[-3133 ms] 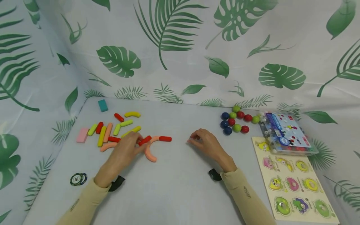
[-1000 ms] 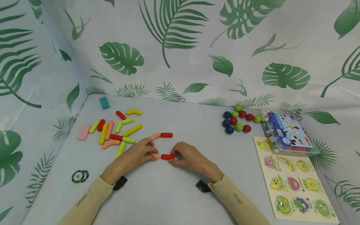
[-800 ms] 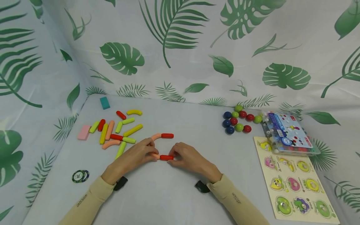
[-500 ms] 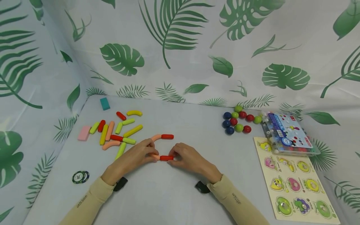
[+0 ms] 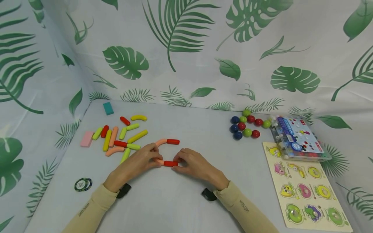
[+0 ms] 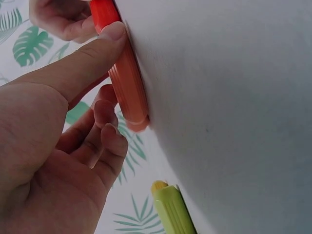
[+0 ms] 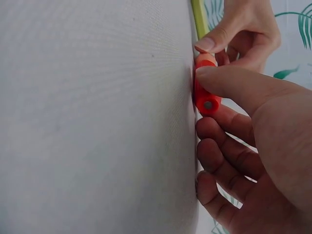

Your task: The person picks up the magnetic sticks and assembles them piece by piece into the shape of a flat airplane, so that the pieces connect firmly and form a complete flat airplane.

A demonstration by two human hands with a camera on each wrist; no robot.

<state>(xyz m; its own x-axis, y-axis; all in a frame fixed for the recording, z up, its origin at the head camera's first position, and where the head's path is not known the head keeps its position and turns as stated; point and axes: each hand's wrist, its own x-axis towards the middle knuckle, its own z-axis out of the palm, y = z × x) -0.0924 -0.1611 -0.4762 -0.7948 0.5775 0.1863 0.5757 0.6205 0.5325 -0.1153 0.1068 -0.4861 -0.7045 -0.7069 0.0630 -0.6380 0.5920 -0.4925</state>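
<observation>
My left hand [image 5: 140, 160] pinches a curved orange magnetic stick [image 6: 130, 92] between thumb and fingers, low over the table. Its right end meets a short red magnetic stick [image 5: 169, 163], which my right hand [image 5: 195, 164] pinches from the other side. A small metal dot shows in the red stick's free end [image 7: 208, 105] in the right wrist view. Just behind, another orange curved stick [image 5: 161, 142] lies joined to a second red stick [image 5: 173, 141]. My left fingers hide where the two orange pieces come near each other.
Several red, yellow, green and orange sticks [image 5: 137, 136] lie to the left, with a pink block [image 5: 86, 139], a teal block [image 5: 108, 108] and poker chips [image 5: 83, 184]. Coloured balls [image 5: 247, 132], a clear plastic box [image 5: 300, 136] and a fruit puzzle board [image 5: 306, 191] occupy the right.
Earlier my left hand held a red stick and my right hand was apart, further right. The right hand came in holding the red stick, and the gap between red and orange closed.
</observation>
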